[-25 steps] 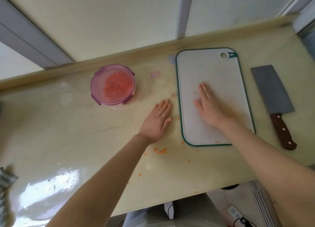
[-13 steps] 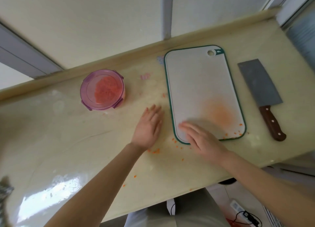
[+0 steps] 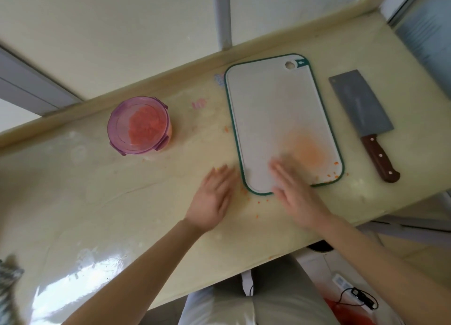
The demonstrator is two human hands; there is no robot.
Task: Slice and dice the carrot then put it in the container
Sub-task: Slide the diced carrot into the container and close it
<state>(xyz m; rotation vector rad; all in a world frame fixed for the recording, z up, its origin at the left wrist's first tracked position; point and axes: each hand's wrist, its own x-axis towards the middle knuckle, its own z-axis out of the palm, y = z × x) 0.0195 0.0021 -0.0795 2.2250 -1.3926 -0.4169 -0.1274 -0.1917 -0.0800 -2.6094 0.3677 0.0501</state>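
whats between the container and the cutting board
Head view: between the container and the cutting board only countertop, with a faint pink smudge and one carrot bit near the board.

Cream counter (image 3: 73,202); striped cloth (image 3: 9,276) far left (blurred).

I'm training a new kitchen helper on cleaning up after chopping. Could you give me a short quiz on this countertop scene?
1. True or false: the grey-bladed cleaver with the brown wooden handle lies on the white, green-rimmed plastic cutting board.
2. Where is most of the diced carrot? A) in the round purple lidded plastic container; B) on the board; C) on the cleaver's blade.
3. Fill in: the left hand and the right hand, fingers straight, hold ___.

Key: 1 false, the cleaver lies on the cream counter beside the board. 2 A. 3 nothing.
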